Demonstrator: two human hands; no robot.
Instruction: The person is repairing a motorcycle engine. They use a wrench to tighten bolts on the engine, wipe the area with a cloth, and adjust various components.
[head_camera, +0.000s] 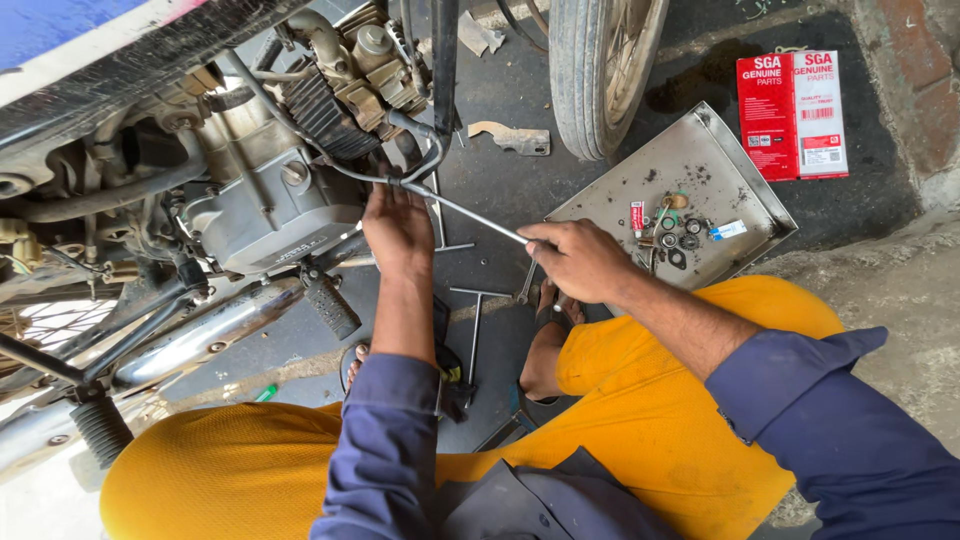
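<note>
A: So, why does the right hand (578, 258) sit so far out from the engine (262, 205)?

B: It is closed round the near end of a long socket wrench (462, 210), and that bar runs up and left to a bent head at the engine's right side. Gripping at the far end of the handle gives the most leverage, I'd judge.

A: And the left hand (397, 228)?

B: It rests right at the wrench head, fingers curled against the bar just beside the engine casing. It looks like it steadies the socket so it stays seated on whatever fastener it meets; the fastener itself is hidden behind the hand.

A: The bike seems very close.

B: Yes. The person squats low, knees in yellow trousers (640, 400) spread, so both arms reach straight in under the frame. The footpeg (330, 305) and the exhaust pipe (205, 335) lie just left of the left forearm.

A: What about the tray?

B: A metal tray (700, 150) lies on the ground to the right, near the right wrist, holding small seals, rings and a little tube, kept together within arm's reach. A red and white parts box (792, 115) sits beyond it, and the front tyre (597, 70) stands at the far side. Spare tools (472, 330) lie on the floor between the knees.
</note>
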